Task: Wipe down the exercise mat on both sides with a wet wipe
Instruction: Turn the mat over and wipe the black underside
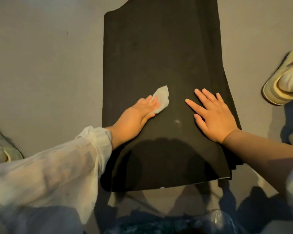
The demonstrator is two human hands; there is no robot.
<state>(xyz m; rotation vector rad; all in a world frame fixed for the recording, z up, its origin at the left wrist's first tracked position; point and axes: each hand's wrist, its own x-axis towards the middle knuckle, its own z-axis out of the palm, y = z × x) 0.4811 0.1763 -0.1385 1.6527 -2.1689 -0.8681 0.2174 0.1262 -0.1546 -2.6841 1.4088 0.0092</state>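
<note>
The black exercise mat (159,56) lies flat on a grey floor (41,65), running away from the person, its near edge just in front of their knees. It looks like soft foam — light, limp and a little grippy, likely to drape and fold instead of holding its shape. For turning it over, the near corners or a long side edge look like the best places to take hold; lifted from the middle, it would probably sag. A faint pale smudge (177,121) sits on the surface between the two hands.

The wet wipe (161,100) is a thin, crumpled sheet, damp and flimsy, lying on the mat towards its left side. The left hand (139,115) presses on its near part with fingers laid fairly flat over it, not bunched round it. The right hand (213,114) rests palm-down on the mat's right side, fingers spread and straight, holding nothing — it appears to steady the mat against sliding.

Around the mat, a pale shoe (284,78) lies just beside the right edge and another shoe (2,146) sits at the far left. The right one may obstruct flipping the mat that way.
</note>
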